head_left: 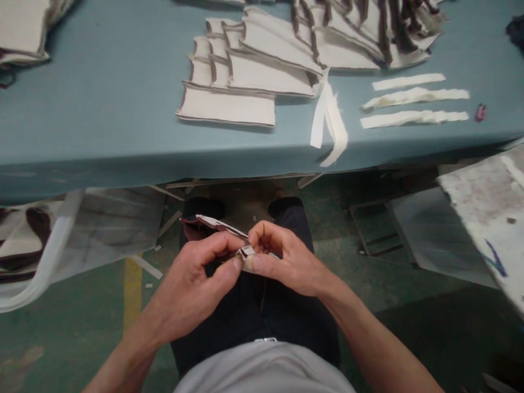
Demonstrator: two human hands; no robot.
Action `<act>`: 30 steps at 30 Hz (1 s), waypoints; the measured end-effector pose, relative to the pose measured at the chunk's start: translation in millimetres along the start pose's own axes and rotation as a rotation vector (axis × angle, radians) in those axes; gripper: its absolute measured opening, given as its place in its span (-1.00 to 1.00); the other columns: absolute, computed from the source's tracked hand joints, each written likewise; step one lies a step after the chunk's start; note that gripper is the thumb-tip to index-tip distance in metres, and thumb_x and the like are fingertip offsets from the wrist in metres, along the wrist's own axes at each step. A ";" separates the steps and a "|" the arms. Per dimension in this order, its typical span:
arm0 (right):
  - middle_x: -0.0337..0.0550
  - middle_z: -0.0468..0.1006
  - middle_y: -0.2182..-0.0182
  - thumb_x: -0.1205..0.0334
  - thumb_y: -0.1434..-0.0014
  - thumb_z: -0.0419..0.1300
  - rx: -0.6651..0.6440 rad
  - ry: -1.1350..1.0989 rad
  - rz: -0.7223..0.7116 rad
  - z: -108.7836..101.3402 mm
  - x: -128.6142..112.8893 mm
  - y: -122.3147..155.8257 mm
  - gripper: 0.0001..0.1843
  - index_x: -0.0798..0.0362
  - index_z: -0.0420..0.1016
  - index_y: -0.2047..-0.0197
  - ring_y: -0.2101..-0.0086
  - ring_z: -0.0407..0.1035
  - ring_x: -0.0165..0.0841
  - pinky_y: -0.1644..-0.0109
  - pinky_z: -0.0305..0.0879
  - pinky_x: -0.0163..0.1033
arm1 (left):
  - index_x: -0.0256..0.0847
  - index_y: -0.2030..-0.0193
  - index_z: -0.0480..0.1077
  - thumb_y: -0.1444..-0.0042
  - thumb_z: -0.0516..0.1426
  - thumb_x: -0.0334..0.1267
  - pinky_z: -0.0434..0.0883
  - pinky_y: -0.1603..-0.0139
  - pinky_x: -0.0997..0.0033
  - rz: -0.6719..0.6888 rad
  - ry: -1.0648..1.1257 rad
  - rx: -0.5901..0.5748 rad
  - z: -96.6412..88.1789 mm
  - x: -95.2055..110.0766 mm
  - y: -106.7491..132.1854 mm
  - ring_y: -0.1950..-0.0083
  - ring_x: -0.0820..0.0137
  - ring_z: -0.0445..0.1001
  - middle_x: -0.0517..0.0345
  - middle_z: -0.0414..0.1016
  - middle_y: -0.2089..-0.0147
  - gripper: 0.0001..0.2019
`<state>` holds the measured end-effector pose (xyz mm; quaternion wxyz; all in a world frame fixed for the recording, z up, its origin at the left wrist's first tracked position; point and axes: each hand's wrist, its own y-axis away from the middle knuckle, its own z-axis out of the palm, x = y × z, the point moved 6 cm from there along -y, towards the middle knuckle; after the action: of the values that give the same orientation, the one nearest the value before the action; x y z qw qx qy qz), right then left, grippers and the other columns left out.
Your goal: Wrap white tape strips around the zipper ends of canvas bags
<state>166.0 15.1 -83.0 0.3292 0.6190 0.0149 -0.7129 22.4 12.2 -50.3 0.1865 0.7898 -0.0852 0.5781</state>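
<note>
Above my lap, my left hand [204, 278] and my right hand [285, 256] both pinch a folded fabric piece [221, 225], cream on one face and dark brown on the other. The thumbs meet at a small folded corner of it, close to its right end. Most of the piece is hidden behind the fingers, and its far edge sticks out beyond my left hand. On the table in front lie overlapping cream fabric pieces [229, 105] with brown edges, in a fanned row. A looped cream strip [333, 123] hangs toward the table's near edge.
Three cream strips [415, 118] and a small pink object [481, 112] lie on the blue-green table [102, 120]. More fabric [22, 27] is at far left. Below left stands a white-rimmed bin [49, 273] of fabric pieces. A worn white board [491, 202] juts in at right.
</note>
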 end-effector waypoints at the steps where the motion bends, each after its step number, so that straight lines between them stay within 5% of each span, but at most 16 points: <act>1: -0.37 0.35 0.43 -0.18 -0.06 0.49 -0.001 -0.017 -0.006 -0.8 1.2 0.7 -0.48 0.02 0.38 0.27 0.43 0.17 -0.47 0.37 0.14 -0.35 | -0.17 0.27 0.60 -0.23 0.14 -0.36 0.43 0.28 0.52 0.013 -0.009 0.001 0.4 1.2 -0.1 0.33 0.42 0.55 0.25 0.63 0.35 -0.82; 7: -0.38 0.33 0.43 -0.25 -0.15 0.37 -0.016 -0.008 -0.041 -4.0 4.2 2.9 -0.49 0.03 0.38 0.26 0.45 0.17 -0.49 0.37 0.12 -0.34 | -0.17 0.26 0.61 -0.24 0.14 -0.37 0.45 0.24 0.53 0.068 -0.038 0.004 1.4 5.3 -1.0 0.31 0.42 0.57 0.24 0.64 0.34 -0.82; 16: -0.27 0.54 0.34 0.20 -0.36 0.18 0.249 0.533 -0.288 -8.5 -14.8 17.2 -0.89 0.02 0.43 0.22 0.36 0.38 -0.43 0.24 0.28 -0.29 | -0.20 0.33 0.59 -0.15 0.22 -0.30 0.40 0.34 0.53 0.009 0.016 0.040 3.6 -0.1 -8.9 0.39 0.44 0.47 0.22 0.58 0.40 -0.90; 30: -0.17 0.60 0.31 0.19 -0.37 0.15 0.411 0.645 -0.310 -3.3 1.2 19.8 -0.87 0.02 0.46 0.22 0.33 0.49 -0.35 0.21 0.37 -0.25 | -0.17 0.30 0.60 -0.25 0.24 -0.20 0.38 0.35 0.54 -0.045 -0.047 0.120 1.9 -9.8 -9.7 0.39 0.45 0.48 0.25 0.59 0.41 -0.85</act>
<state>178.5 0.4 -77.2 0.0660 0.8539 0.0677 -0.5117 24.4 19.6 -62.0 0.1495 0.8146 -0.0369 0.5593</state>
